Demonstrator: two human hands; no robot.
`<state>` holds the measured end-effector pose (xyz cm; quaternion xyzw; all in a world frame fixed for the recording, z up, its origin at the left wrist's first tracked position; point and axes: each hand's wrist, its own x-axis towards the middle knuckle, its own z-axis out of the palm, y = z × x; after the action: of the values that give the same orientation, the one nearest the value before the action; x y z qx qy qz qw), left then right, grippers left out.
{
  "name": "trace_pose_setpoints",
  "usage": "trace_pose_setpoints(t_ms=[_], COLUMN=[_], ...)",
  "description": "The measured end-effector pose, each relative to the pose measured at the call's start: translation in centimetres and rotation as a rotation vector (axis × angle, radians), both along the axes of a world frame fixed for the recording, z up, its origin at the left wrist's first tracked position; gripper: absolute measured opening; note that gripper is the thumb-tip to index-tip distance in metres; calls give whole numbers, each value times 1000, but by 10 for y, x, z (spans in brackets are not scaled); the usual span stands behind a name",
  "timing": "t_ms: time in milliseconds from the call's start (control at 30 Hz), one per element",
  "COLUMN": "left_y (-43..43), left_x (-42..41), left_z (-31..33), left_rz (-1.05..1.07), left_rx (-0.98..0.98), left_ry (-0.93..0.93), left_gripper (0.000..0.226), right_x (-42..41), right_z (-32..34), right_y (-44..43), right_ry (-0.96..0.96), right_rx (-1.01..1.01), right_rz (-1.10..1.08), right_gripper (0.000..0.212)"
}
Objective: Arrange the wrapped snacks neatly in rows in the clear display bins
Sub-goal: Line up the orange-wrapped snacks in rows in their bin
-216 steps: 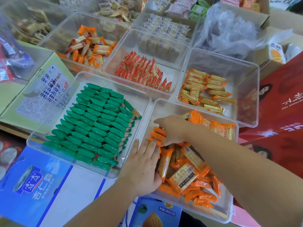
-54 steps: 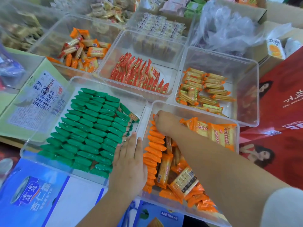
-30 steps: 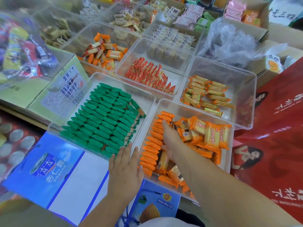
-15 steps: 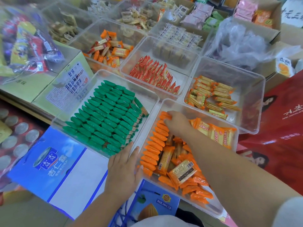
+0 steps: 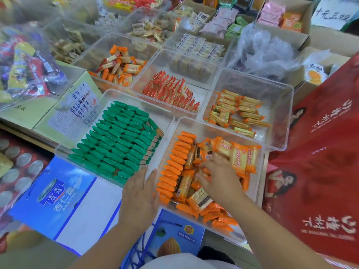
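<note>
A clear bin in front of me holds orange wrapped snacks. Along its left side they stand in a neat row; the others lie as a loose pile, and a few larger packets lean at the far right. My left hand rests flat against the bin's near left corner, fingers straight. My right hand lies palm down on the loose pile, thumb spread, fingertips among the packets. The bin to the left holds green snacks in tidy rows.
Behind stand clear bins of red packets, of yellow-orange bars and of mixed orange snacks. A red carton rises on the right and a blue carton lies below left. A crumpled plastic bag sits far right.
My right hand has come back from the far end of the orange row to the middle of the loose pile. The left hand stays at the bin's near corner.
</note>
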<state>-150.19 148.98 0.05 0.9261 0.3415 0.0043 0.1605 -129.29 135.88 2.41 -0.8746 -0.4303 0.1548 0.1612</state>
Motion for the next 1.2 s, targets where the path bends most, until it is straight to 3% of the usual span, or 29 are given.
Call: trace_pose_setpoints(t_ms=[100, 167, 267, 367, 433, 500, 567, 733, 833, 900, 1067, 1200], left_y=[-15, -28, -45, -53, -54, -55, -55, -58, -60, -61, -63, -53], left_x=[14, 31, 61, 90, 101, 106, 111, 120, 122, 123, 127, 128], left_z=[10, 18, 8, -7, -16, -23, -28, -30, -31, -32, -38, -35], left_rz=[-204, -304, -237, -91, -21, 19, 52, 145, 129, 156, 276, 211], left_rx=[23, -138, -361, -527, -552, -553, -553, -469, -411, -467, -591, -617], left_ry=[-79, -48, 130, 248, 333, 411, 459, 489, 489, 472, 425, 461], left_gripper=[55, 49, 72, 98, 124, 142, 150, 155, 128, 121, 140, 141], right_x=[-13, -18, -20, -21, -23, -25, -25, -31, -41, -44, -42, -40], right_z=[3, 5, 6, 1, -1, -3, -3, -7, -15, -20, -30, -35], right_y=[-47, -70, -95, -109, -112, -112, -108, -95, -85, -79, -79, -77], right_ry=[-68, -106, -106, 66, 204, 261, 332, 495, 564, 642, 724, 753], right_rx=[-25, 10, 68, 28, -18, -21, -2, 121, 247, 272, 249, 191], right_rz=[-5, -8, -40, -112, -161, -198, -249, -430, -514, -587, -689, -688], right_gripper=[28, 27, 37, 74, 94, 101, 94, 45, 32, 47, 73, 100])
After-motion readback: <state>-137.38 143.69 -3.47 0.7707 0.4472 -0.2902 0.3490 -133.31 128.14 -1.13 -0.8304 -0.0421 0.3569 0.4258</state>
